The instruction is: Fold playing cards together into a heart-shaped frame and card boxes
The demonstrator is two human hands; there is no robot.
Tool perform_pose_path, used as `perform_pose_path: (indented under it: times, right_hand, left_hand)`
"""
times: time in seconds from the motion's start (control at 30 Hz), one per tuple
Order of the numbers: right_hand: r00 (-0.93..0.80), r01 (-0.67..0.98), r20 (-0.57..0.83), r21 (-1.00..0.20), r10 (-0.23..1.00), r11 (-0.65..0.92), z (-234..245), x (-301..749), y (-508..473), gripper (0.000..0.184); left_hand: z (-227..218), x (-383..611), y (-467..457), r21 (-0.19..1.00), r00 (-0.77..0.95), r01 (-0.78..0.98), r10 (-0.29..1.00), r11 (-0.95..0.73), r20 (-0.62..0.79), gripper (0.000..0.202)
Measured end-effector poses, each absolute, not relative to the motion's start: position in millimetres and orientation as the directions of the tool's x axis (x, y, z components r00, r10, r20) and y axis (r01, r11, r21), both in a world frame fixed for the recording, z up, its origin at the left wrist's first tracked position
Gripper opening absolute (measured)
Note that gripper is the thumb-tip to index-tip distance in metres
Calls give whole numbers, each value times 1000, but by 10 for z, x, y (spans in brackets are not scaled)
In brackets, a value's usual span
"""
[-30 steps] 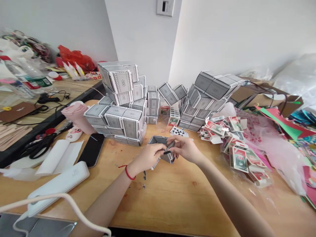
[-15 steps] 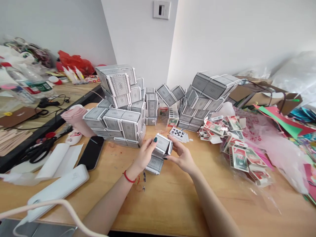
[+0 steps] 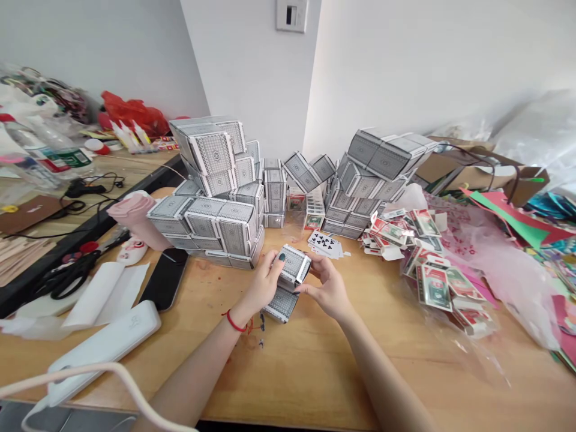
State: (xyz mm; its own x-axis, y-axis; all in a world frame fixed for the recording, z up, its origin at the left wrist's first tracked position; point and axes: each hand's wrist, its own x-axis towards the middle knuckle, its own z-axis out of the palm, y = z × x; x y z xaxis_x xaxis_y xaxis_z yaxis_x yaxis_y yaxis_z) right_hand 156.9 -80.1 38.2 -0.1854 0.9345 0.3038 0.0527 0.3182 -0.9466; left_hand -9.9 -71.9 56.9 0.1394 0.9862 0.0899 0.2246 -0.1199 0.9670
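A small box folded from grey-backed playing cards (image 3: 293, 263) is between my hands. My left hand (image 3: 262, 283) grips its left side, thumb on top. At its right end, my right hand (image 3: 330, 287) has its thumb and fingers pressed on the white folded edges. Below it is a second playing-card box (image 3: 281, 304), and the two seem joined, though my fingers hide the contact. Just behind lie loose playing cards (image 3: 324, 245), a club card face up on top.
Stacked card boxes (image 3: 220, 222) rise at left, with another stack (image 3: 369, 174) at right. Printed card packs (image 3: 434, 288) lie heaped on the right. A phone (image 3: 164, 279), a paper roll (image 3: 94, 294), scissors (image 3: 74, 275) and a white device with a cable (image 3: 105, 342) are on the left.
The right end of the held box, which stood partly open with a dark gap, now looks closed. My right fingers have shifted slightly along that end. The view has moved slightly.
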Motion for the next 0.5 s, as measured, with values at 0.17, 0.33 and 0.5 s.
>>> perform_pose_path:
  times: [0.17, 0.33, 0.5]
  right_hand:
    - [-173, 56, 325, -939, 930, 339, 354, 1543, -792, 62]
    - [-122, 77, 383, -916, 916, 394, 374, 1530, -826, 59]
    - [-69, 119, 384, -913, 921, 390, 435, 1511, -909, 52]
  left_hand:
    - [575, -76, -732, 977, 144, 187, 987, -100, 74, 16]
    - [563, -86, -724, 987, 133, 128, 988, -96, 79, 17]
    - [535, -80, -745, 994, 93, 44, 991, -98, 94, 18]
